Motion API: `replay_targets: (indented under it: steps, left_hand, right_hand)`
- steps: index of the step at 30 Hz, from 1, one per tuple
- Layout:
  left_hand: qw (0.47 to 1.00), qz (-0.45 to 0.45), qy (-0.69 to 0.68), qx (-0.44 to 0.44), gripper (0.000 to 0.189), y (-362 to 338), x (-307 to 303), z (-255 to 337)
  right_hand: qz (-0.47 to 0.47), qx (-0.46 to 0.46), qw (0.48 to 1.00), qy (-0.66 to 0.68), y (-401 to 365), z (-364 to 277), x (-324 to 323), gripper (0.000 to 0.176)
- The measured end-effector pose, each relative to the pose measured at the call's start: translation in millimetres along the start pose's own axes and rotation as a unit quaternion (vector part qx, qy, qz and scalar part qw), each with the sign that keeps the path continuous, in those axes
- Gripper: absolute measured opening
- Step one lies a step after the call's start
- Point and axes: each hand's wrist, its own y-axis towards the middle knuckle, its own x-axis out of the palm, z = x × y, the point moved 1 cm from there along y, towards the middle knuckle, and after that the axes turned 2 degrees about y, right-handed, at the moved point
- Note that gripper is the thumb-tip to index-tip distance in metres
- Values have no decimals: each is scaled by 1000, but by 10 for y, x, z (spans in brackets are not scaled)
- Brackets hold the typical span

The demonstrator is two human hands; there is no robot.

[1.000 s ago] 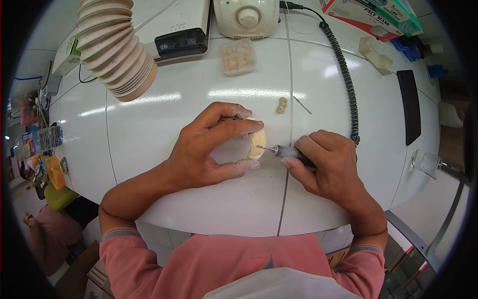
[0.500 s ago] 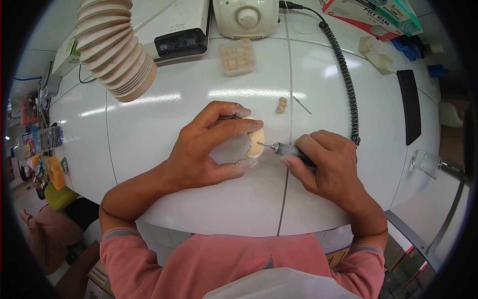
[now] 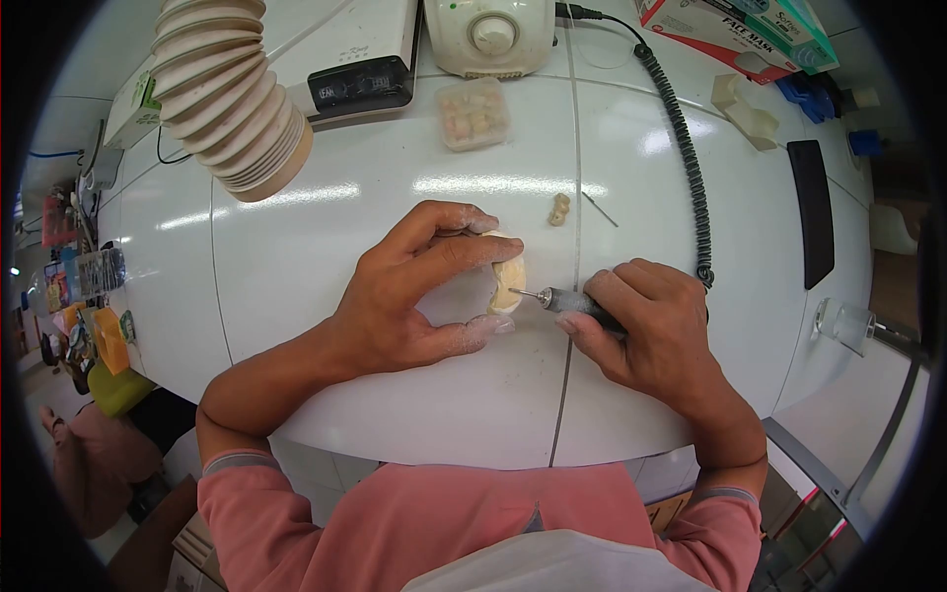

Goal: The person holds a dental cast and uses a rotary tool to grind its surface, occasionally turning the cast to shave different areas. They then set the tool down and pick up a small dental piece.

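My left hand (image 3: 419, 286) pinches a pale yellow and white dental cast (image 3: 508, 281) between thumb and fingers, over the middle of the white table. White dust coats the fingertips. In my right hand (image 3: 646, 321) is a dark dental handpiece (image 3: 572, 301), its thin metal bur pointing left with the tip right at the cast's surface. Behind the hands, a small tooth-coloured piece (image 3: 559, 209) and a thin loose bur (image 3: 600, 209) lie on the tabletop.
A ribbed suction hose (image 3: 232, 109) hangs at the left. At the back stand a control unit (image 3: 490, 35) with a coiled cord (image 3: 681, 128), a small plastic box (image 3: 473, 113) and face mask boxes (image 3: 740, 35). A glass (image 3: 845, 326) is at the right edge. Another person (image 3: 109, 459) sits at far left.
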Motion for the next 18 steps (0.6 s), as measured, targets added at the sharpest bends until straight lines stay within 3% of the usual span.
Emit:
replay_targets:
  steps: [18]
  left_hand:
    - [1000, 0, -1, -3, 69, -6, 8, -7]
  right_hand:
    - [3, 0, 1000, 1, -7, 5, 9, 34]
